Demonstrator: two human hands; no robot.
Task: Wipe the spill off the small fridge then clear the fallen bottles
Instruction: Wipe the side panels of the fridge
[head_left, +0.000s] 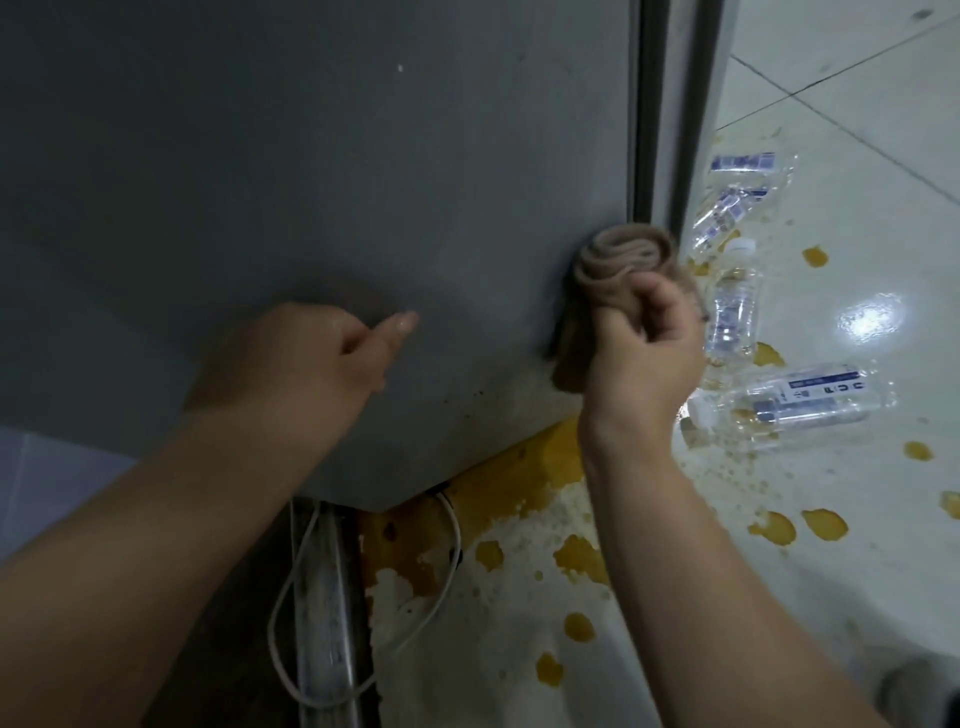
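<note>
From the head camera, the right hand (644, 343) has its fingers curled tight round a bunched tan cloth (618, 270), pressing it against the grey side of the small fridge (311, 156) near its right edge, low down, where dark specks sit, so it looks like wiping in progress. The left hand (317, 364) lies on the panel, thumb out, other fingers hidden, holding nothing, likely for steadiness. Orange spill (524, 467) pools on the floor (857, 130) at the fridge's base. The fallen bottles (795, 402) lie beside it, right of the cloth; the nearest lies crosswise, cap leftward; another (735, 304) points its cap away from the person.
</note>
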